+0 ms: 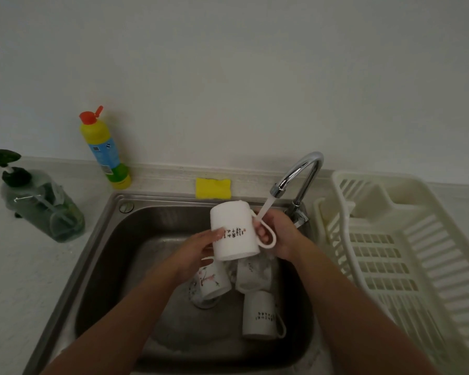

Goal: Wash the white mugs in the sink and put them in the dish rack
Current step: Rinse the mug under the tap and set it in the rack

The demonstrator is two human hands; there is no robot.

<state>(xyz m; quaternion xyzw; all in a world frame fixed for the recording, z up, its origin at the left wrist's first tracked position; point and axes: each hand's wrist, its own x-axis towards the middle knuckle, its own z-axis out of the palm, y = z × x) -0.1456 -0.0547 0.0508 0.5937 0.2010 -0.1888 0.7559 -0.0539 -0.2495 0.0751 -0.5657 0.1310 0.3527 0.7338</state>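
Gripping mug above sink: left hand, right hand; dish rack alongside.

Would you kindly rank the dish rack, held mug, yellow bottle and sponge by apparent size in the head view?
Largest: dish rack.
Next: held mug and yellow bottle, roughly alike; the mug is nearer the camera, so unranked.
Smallest: sponge.

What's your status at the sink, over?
Left hand holds mug, right hand grips its handle, under running tap. Other mugs lie in sink. Tap stands between mug and rack.
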